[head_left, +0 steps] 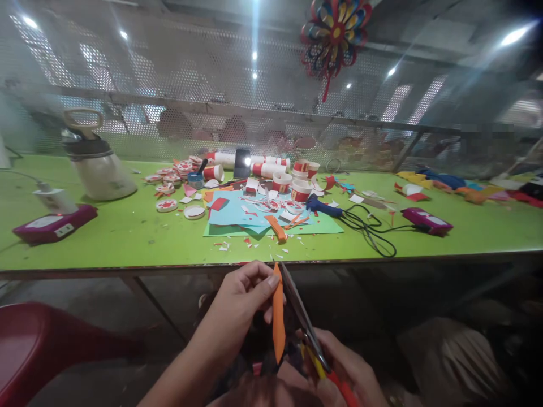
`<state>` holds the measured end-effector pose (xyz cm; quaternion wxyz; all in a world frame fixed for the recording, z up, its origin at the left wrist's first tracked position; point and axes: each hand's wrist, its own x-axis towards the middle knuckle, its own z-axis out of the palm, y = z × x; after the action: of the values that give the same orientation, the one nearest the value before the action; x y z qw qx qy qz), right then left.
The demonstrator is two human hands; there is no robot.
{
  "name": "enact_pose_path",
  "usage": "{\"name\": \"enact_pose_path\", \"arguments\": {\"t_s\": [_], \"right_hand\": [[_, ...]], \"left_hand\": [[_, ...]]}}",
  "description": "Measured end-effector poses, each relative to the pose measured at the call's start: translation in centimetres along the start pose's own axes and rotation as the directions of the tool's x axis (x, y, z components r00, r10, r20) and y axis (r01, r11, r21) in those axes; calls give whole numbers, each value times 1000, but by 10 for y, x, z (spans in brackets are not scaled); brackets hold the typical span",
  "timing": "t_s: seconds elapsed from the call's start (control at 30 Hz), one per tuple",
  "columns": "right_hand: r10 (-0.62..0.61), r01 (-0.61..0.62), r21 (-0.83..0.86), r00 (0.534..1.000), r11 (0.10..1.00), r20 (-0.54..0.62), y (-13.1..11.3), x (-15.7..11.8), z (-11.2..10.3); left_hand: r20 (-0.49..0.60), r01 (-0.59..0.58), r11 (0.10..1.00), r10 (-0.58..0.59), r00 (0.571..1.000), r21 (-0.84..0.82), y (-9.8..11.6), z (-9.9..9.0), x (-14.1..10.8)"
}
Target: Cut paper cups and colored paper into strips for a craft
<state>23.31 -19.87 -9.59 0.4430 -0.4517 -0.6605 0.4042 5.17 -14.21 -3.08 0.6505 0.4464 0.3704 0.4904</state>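
Note:
Just below the table's front edge, my left hand [241,299] pinches a narrow orange paper strip [278,322] near its top end; the strip hangs down and tapers to a point. My right hand [343,362] is wrapped round the red and yellow handles of a pair of scissors [311,333]. The blades point up and away, just right of the strip, and look slightly apart at the tips. Whether a blade touches the paper, I cannot tell. Another orange paper piece [276,229] lies on the table beyond my hands.
The green table [127,243] bears blue paper sheets [224,215], paper scraps and red-and-white paper cups [301,189]. A glue gun [324,208] trails a black cable to a purple power strip [428,220]. A spray bottle [99,164] stands left. A red stool [25,345] is at lower left.

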Motion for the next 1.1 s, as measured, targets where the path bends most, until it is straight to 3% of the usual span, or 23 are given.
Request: {"name": "enact_pose_path", "arguments": {"t_s": [0.4,0.8,1.1], "right_hand": [[-73,89,-142,991,986,115,12,0,-7],[-64,65,-43,997,997,31,8,1,-1],[-23,28,-88,998,996,58,6,1,0]], "left_hand": [[-65,-8,998,12,998,62,0,5,2],[2,27,996,-27,1000,82,6,-3,0],[-39,22,997,-19,999,68,3,1,4]]}}
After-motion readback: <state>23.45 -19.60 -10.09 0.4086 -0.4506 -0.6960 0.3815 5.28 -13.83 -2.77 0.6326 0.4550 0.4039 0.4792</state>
